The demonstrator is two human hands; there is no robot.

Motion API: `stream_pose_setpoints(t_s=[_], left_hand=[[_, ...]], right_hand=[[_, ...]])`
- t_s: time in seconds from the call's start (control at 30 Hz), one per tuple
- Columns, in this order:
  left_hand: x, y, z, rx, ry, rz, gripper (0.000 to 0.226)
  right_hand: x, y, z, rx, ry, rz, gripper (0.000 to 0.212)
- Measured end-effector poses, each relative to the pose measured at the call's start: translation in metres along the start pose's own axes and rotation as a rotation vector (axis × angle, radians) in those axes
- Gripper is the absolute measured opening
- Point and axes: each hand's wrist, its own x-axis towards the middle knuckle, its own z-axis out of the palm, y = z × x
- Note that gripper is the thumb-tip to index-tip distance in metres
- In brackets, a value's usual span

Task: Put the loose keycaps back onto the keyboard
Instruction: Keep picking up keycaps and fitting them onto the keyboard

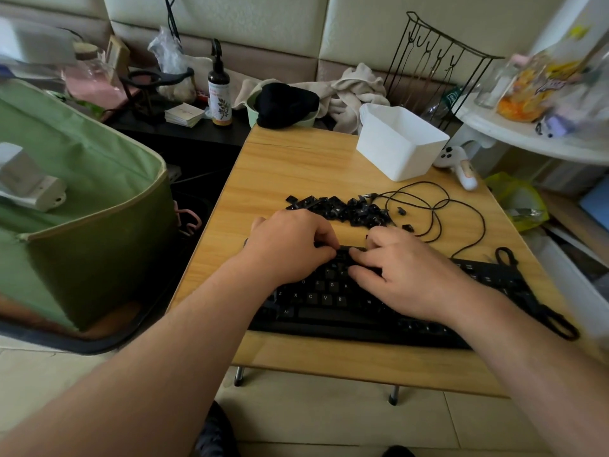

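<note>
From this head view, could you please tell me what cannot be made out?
- Top rows of the keyboard: hidden under the left hand and right hand.
- Any keycap between the fingertips: covered by the fingers.
- Legends on the loose keycaps: too small.
- Shelf items, right edge: blurred.

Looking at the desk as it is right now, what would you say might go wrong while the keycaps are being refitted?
1. The loose keycaps lie heaped just beyond the keyboard; either the left hand or the right hand might knock some away.
2. The cable loops beside the heap and may snag and drag keycaps.
3. Stray keycaps near the cable may be overlooked.
</note>
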Motion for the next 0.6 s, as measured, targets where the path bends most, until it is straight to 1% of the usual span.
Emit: stream_pose_setpoints(t_s=[0.13,0.23,0.3,0.33,0.4,0.47,0.5,0.6], left_hand=[[0.003,-0.003,-0.008,-0.006,-0.054,-0.009,0.004],[0.003,-0.005,-0.011,-0.033,-0.085,-0.018,0.005],[0.003,-0.007,-0.012,-0.032,-0.098,-0.015,0.005],[0.003,-0.008,-0.014,-0.031,-0.102,-0.013,0.005],[0.004,-0.011,-0.015,-0.029,-0.098,-0.003,0.005],[0.004,-0.014,-0.016,-0.050,-0.099,0.006,0.007],[0.004,-0.016,-0.016,-0.071,-0.102,0.006,0.009],[0.005,-0.020,-0.016,-0.122,-0.071,0.000,0.019]], right_hand=[[-0.002,0.005,0.009,0.231,0.225,0.112,0.035],[0.002,0.009,0.013,0.316,0.270,0.144,0.026],[0.006,0.014,0.009,0.392,0.337,0.180,0.021],[0.008,0.020,0.005,0.431,0.393,0.237,0.020],[0.013,0.036,-0.008,0.466,0.470,0.410,0.019],[0.017,0.052,-0.017,0.412,0.432,0.527,0.020],[0.019,0.056,-0.018,0.375,0.377,0.527,0.020],[0.026,0.051,-0.016,0.337,0.194,0.436,0.015]])
